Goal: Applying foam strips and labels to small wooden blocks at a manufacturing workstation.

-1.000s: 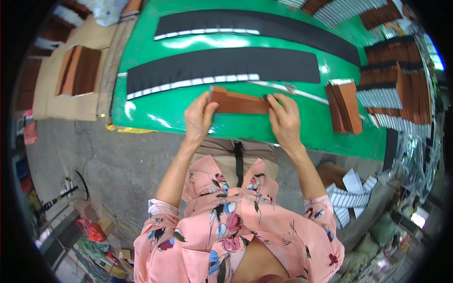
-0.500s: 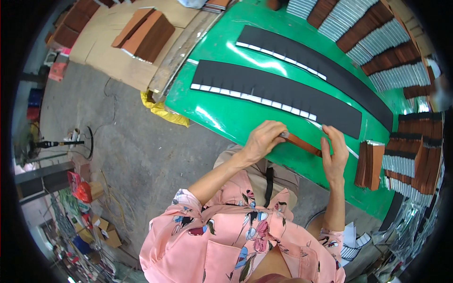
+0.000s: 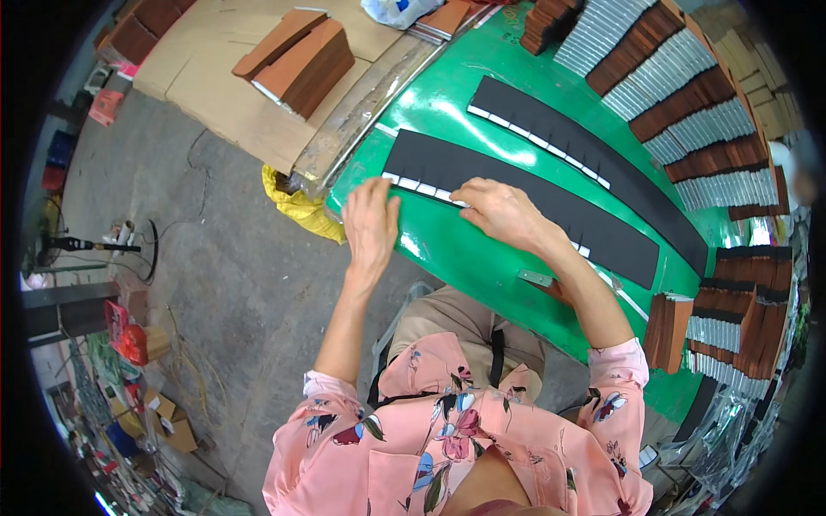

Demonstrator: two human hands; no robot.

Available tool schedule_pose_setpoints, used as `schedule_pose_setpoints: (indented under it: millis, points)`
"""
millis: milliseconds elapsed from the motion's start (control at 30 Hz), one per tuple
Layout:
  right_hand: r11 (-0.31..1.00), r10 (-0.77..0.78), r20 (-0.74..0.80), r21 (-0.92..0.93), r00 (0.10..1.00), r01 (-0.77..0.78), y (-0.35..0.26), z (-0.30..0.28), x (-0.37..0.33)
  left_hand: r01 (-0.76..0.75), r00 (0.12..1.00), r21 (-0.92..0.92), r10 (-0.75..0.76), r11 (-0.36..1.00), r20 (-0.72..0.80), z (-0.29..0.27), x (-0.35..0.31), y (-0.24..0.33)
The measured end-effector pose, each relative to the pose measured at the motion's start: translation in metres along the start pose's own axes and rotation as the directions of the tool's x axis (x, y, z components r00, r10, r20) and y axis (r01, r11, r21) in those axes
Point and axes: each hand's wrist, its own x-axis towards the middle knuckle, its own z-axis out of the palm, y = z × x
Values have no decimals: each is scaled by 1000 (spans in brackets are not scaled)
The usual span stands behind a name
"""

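Two long black strips lie on the table, each with a row of white tabs and dark upright slivers along one edge. My left hand (image 3: 370, 225) is at the left end of the nearer black strip (image 3: 516, 185); its fingers are bent and the thumb stands apart, with nothing visible between them. My right hand (image 3: 506, 213) is closed, its fingertips pinching at a white tab (image 3: 443, 194) in the nearer row. Under my right forearm a brown piece with a silvery end (image 3: 535, 278) lies on the table, partly hidden. The farther black strip (image 3: 594, 163) lies beyond, untouched.
Brown and silvery stacks (image 3: 688, 129) line the green table's (image 3: 430, 245) right side, with a smaller brown stack (image 3: 667, 331) nearer. Brown blocks (image 3: 305, 64) sit on cardboard at far left. A yellow bag (image 3: 301, 211) hangs by the table's left corner.
My hands have let go of the brown piece, which now lies on the table. Both have moved left to the nearer black strip's row of white tabs. The view has shifted slightly.
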Motion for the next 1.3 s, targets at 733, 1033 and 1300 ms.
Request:
schedule_pose_setpoints:
  millis: [733, 1033, 1300]
  points:
    - [913, 259, -2, -325, 966, -245, 93, -52, -203, -420, 847, -174, 454, 890, 277, 72, -25, 112]
    - [970, 50, 114, -242, 992, -21, 126, -54, -206, -410, 851, -143, 434, 901, 296, 91, -28, 133]
    - [970, 61, 173, -243, 983, -17, 131, -59, -194, -459, 824, -134, 477, 878, 305, 95, -26, 135]
